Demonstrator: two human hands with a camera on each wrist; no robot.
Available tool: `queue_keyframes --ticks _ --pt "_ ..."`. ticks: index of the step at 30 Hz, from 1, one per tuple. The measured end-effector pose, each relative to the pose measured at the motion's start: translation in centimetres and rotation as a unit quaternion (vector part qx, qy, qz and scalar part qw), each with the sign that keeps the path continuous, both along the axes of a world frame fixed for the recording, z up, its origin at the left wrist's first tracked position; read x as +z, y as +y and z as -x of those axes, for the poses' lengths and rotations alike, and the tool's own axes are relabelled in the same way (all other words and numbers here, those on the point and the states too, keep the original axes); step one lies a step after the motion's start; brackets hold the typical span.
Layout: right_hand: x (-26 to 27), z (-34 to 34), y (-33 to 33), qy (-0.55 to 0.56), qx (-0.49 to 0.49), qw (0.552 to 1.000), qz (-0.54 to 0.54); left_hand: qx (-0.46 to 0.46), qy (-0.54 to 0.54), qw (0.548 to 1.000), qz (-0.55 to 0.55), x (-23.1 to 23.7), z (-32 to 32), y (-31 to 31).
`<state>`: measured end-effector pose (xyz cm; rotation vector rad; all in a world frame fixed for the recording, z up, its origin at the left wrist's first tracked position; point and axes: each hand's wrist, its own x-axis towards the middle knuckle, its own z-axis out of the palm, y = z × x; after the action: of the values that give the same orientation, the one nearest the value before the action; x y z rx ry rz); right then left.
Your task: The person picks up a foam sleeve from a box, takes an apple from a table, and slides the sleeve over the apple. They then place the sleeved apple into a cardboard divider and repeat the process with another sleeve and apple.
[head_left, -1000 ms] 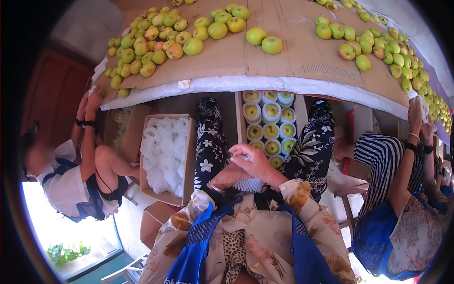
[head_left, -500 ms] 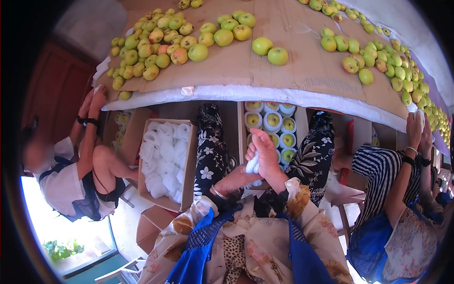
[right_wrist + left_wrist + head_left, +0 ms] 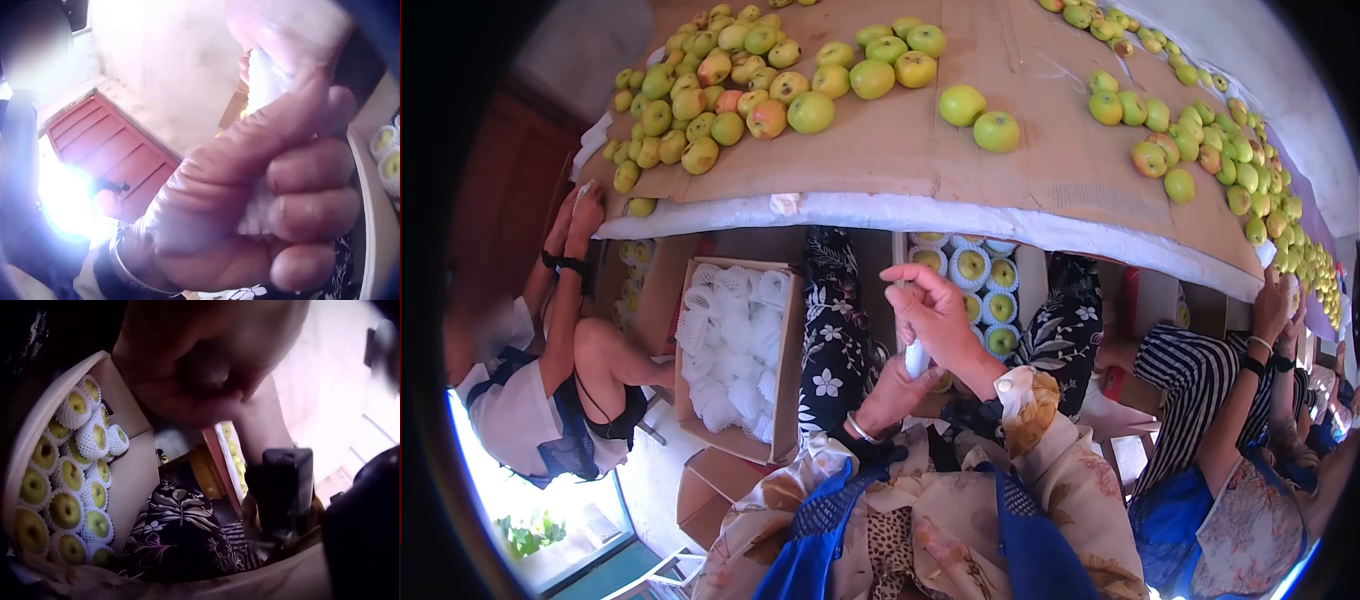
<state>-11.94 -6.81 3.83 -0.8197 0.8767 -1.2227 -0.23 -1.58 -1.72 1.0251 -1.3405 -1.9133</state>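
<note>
Left hand [image 3: 890, 396] gripping white foam [image 3: 916, 358], right hand [image 3: 938, 322] apparently likewise

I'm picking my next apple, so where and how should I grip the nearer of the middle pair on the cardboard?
Probably best: hold the apple around its rounded sides, coming from the near right, since its neighbour crowds its far left.

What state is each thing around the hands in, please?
Left hand: curled round a slim white foam bundle.
Right hand: curled at the bundle's upper end, gripping it.
Foam bundle: held, partly hidden.
Left rectangular brown cardboard box: open, filled with white foam nets.
Middle brown cardboard box: open, holding round yellow-green apples in foam nets.
Loose round yellow-green apples: unwrapped, on brown cardboard.
</note>
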Motion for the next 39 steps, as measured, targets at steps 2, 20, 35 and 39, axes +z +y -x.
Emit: queue_keyframes --ticks 2,20,35,39 --pt "0.4 0.2 -1.6 0.006 -0.041 0.999 0.020 -0.025 -0.058 0.998 -0.017 -1.0 -1.2 -0.9" --pt "5.1 10.3 -21.1 0.811 -0.032 0.583 -0.049 0.007 -0.103 0.990 0.098 -3.5 -7.0 -2.3" --pt "4.8 6.9 -1.5 0.069 -0.105 0.977 0.172 0.166 -0.029 0.977 0.129 -1.1 -5.8 -2.1" --pt "2.9 6.5 2.5 0.025 -0.109 0.989 0.101 0.126 -0.127 0.962 0.208 1.5 -5.9 -1.7"
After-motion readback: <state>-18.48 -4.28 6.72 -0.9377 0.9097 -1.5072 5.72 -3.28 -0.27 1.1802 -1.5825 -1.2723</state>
